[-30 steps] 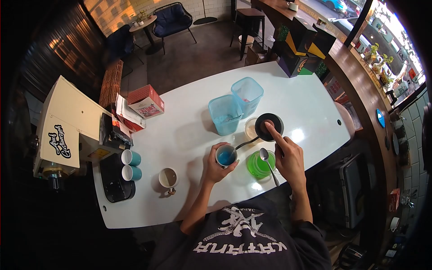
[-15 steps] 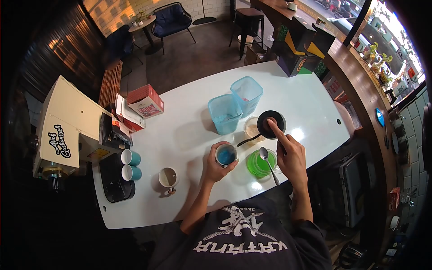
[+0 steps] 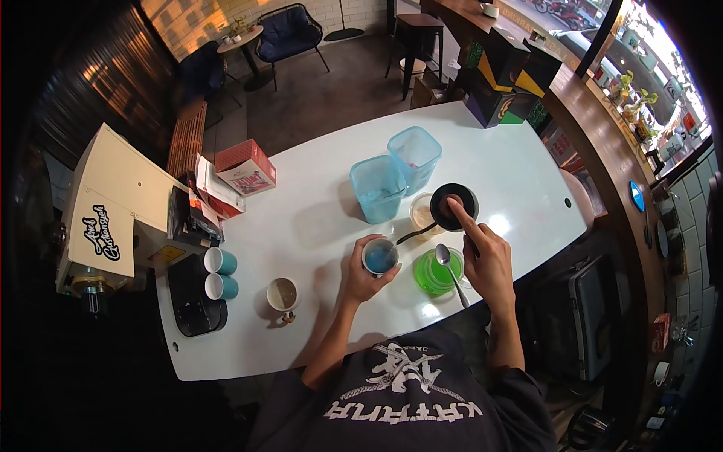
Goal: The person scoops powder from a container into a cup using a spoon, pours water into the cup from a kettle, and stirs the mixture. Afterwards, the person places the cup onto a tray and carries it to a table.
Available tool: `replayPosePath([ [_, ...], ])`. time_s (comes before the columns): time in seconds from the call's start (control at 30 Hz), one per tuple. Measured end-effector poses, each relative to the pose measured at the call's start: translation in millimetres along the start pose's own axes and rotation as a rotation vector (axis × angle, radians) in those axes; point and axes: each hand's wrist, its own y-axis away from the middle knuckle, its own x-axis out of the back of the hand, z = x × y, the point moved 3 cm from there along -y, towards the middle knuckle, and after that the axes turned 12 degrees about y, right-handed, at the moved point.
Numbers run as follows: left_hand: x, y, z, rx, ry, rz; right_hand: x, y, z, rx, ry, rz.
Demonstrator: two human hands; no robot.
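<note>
My left hand [image 3: 364, 273] wraps round a small cup [image 3: 380, 258] whose inside looks blue, holding it above the white table. In my right hand [image 3: 488, 260] is a black gooseneck kettle [image 3: 465, 202], its handle mostly hidden by the fingers and one finger laid on the lid. The kettle's thin spout reaches left to the cup's rim and points into it. Just below the kettle, a clear container of bright green liquid [image 3: 431, 280] has a metal spoon [image 3: 452, 277] lying across its top. Partly covered by the kettle is a cup of pale brown stuff [image 3: 422, 214].
Two translucent blue tubs [image 3: 374, 197] stand beyond my hands. A mug [image 3: 282, 294] sits left, near two teal cups [image 3: 221, 261] on a black tray [image 3: 197, 313]. Behind them are a cream machine [image 3: 113, 207] and a red box [image 3: 247, 167]. Dark boxes [image 3: 501, 83] occupy the far right corner.
The inside of the held cup looks paler and hazier than before. Both hands and the kettle stay almost in place.
</note>
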Motion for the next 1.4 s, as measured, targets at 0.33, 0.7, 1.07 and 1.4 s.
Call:
replayPosePath([
  [0.33, 1.1, 0.0, -0.2, -0.015, -0.028, -0.010, -2.6, 0.5, 1.7, 0.000, 0.006, 0.000],
  [0.7, 1.1, -0.9, -2.1, -0.017, -0.028, -0.010, -6.5, 2.5, 2.6, -0.022, -0.027, -0.005],
  [1.07, 1.2, 0.4, -4.3, 0.023, -0.002, -0.008, -6.9, 2.6, 2.8, -0.025, -0.032, 0.006],
  [1.4, 1.9, 0.5, -6.1, -0.033, -0.043, -0.010, -4.6, 2.1, -1.8, -0.039, -0.056, -0.008],
])
